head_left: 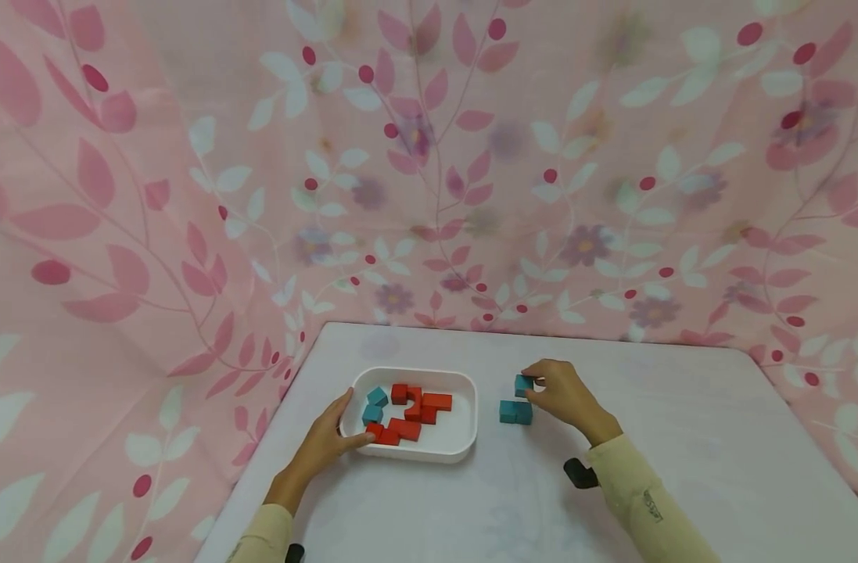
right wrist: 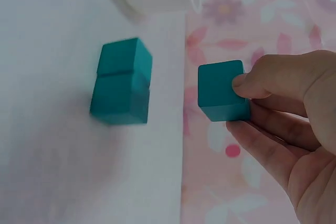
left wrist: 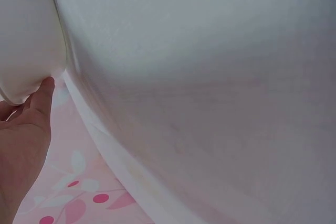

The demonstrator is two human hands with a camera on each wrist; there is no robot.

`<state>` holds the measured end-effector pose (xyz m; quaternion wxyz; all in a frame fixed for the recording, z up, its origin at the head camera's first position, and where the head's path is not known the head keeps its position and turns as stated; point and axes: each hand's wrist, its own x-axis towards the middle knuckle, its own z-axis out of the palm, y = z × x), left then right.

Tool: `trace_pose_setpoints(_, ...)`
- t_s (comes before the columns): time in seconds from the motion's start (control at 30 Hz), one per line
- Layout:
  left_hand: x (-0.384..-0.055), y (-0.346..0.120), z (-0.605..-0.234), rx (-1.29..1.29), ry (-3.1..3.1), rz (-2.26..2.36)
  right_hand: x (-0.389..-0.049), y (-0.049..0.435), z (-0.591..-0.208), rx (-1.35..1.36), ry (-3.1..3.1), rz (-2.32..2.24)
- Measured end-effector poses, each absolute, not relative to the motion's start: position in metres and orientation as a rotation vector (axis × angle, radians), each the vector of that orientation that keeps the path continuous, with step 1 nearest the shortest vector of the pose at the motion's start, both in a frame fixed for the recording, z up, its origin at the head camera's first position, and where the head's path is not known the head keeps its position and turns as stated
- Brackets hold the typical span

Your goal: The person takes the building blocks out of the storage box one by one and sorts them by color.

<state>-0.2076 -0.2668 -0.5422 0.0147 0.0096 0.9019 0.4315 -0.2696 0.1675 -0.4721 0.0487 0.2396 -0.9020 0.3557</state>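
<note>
My right hand pinches a teal cube between thumb and fingers. In the right wrist view the cube is apart from two other teal cubes, which sit side by side, touching, on the table. My left hand grips the left end of a white tray, its thumb across the near left rim. Inside the tray lie two teal cubes at the left and several red blocks of different shapes. In the left wrist view only part of the left hand and the tray's outside show.
A white cloth covers the table. Pink floral fabric hangs behind it and along the left side. A dark strap piece sticks out at the right wrist.
</note>
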Motion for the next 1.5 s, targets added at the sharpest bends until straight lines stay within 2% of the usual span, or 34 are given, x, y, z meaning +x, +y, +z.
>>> trace_pose_setpoints(0.33,-0.206,-0.268,-0.542,0.037,2.801,1.35,-0.267,0.197,-0.495,0.633,-2.797,1.067)
trace_pose_setpoints(0.87,-0.209,-0.268,-0.543,0.021,2.794,1.345,-0.265,0.198,-0.527,0.602,-2.823,1.166)
trace_pose_setpoints(1.5,-0.209,-0.268,-0.544,0.033,2.798,1.355,-0.266,0.195,-0.532,0.594,-2.824,1.105)
